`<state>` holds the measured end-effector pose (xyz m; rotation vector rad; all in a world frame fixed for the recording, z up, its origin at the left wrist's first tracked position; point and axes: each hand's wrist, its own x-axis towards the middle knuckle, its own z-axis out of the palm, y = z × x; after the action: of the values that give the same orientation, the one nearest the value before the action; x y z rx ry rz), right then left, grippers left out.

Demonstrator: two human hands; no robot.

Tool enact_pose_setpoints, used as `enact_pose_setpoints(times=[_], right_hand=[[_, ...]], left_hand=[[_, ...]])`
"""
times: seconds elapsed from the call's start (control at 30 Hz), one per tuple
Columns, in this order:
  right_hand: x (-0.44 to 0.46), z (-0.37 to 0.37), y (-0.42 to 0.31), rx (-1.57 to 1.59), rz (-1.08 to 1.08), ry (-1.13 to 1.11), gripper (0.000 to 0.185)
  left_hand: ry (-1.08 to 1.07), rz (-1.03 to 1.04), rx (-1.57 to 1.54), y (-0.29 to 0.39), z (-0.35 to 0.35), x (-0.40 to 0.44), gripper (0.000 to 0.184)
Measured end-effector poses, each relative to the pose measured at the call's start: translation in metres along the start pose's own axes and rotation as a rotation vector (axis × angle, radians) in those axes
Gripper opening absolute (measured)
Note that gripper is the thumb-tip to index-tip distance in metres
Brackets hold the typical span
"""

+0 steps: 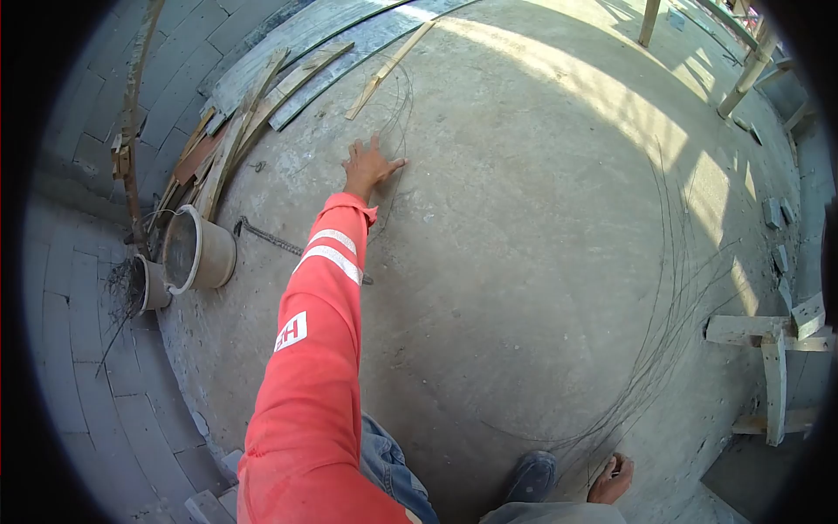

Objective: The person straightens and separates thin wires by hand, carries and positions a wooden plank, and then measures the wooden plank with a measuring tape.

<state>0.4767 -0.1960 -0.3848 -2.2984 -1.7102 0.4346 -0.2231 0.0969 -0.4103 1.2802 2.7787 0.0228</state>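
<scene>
My left hand (370, 168), at the end of a red sleeve with white bands, reaches out over the concrete floor. Its fingers are spread and no object shows in its grasp. Thin wire (408, 92) curves along the floor beside its fingertips; whether they touch it I cannot tell. Down at the lower right, my right hand (611, 479) is curled close to my shoe (532, 476). What it holds, if anything, cannot be made out. Long loose wires (642, 384) sweep across the floor just above that hand. A ridged metal bar (271, 237) lies partly behind my left forearm.
Two buckets, a larger one (212, 253) and a smaller one (154, 284) with dark wire, stand by the block wall (96, 332). Wooden planks (231, 148) and boards (288, 61) lie at the upper left. Nailed timber (772, 336) stands at the right; posts (748, 74) rise farther back.
</scene>
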Motion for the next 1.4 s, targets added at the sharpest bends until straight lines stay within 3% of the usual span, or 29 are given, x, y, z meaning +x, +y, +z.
enact_pose_setpoints(times=[0.07, 0.13, 0.17, 0.27, 0.37, 0.5, 0.57, 0.6, 0.67, 0.77, 1.0, 1.1, 1.27, 1.37, 1.4], right_hand=[[-0.017, -0.004, 0.017, -0.008, 0.017, 0.018, 0.013], [-0.018, -0.01, 0.01, -0.019, 0.025, 0.026, 0.013], [-0.017, -0.009, 0.004, -0.01, 0.034, 0.034, 0.014], [-0.014, 0.0, -0.039, 0.01, 0.059, 0.023, 0.015], [0.02, 0.03, -0.094, 0.152, -0.128, 0.003, 0.012], [0.037, 0.053, -0.143, 0.316, -0.317, -0.057, 0.012], [0.029, 0.054, -0.155, 0.332, -0.352, -0.085, 0.012], [0.024, 0.055, -0.155, 0.33, -0.345, -0.126, 0.012], [0.015, 0.049, -0.156, 0.334, -0.321, -0.189, 0.012], [0.013, 0.045, -0.134, 0.332, -0.262, -0.191, 0.012], [0.02, 0.032, -0.122, 0.334, -0.143, -0.165, 0.013], [0.02, 0.017, -0.136, 0.279, -0.217, -0.152, 0.011], [0.018, -0.032, -0.152, 0.083, -0.438, -0.086, 0.01], [0.032, -0.081, -0.141, 0.01, -0.464, 0.034, 0.011], [0.036, -0.101, -0.141, 0.092, -0.353, 0.028, 0.014]], left_hand=[[0.01, -0.027, -0.033, 0.005, 0.017, -0.003, 0.091], [0.127, -0.031, -0.102, 0.01, 0.032, -0.012, 0.073], [0.12, -0.036, -0.108, 0.014, 0.039, -0.016, 0.073], [0.075, 0.165, -0.116, 0.034, 0.035, -0.051, 0.044], [-0.032, 0.29, -0.112, 0.052, 0.008, -0.101, 0.04], [0.058, 0.241, -0.179, 0.017, -0.018, -0.075, 0.044], [0.493, 0.132, -0.203, -0.027, 0.001, -0.033, 0.048], [0.495, 0.126, -0.21, -0.05, 0.022, -0.019, 0.048], [0.574, -0.076, -0.065, -0.083, 0.061, -0.002, 0.054], [0.378, 0.001, -0.111, -0.085, 0.061, -0.028, 0.041], [0.252, 0.115, -0.4, -0.041, 0.061, -0.037, 0.02], [0.115, 0.078, -0.528, -0.007, 0.04, -0.066, 0.024], [0.082, 0.09, -0.549, 0.031, 0.041, -0.107, 0.039], [0.077, 0.182, -0.491, 0.042, 0.048, -0.125, 0.038], [0.07, 0.233, -0.475, 0.042, 0.053, -0.127, 0.034]])
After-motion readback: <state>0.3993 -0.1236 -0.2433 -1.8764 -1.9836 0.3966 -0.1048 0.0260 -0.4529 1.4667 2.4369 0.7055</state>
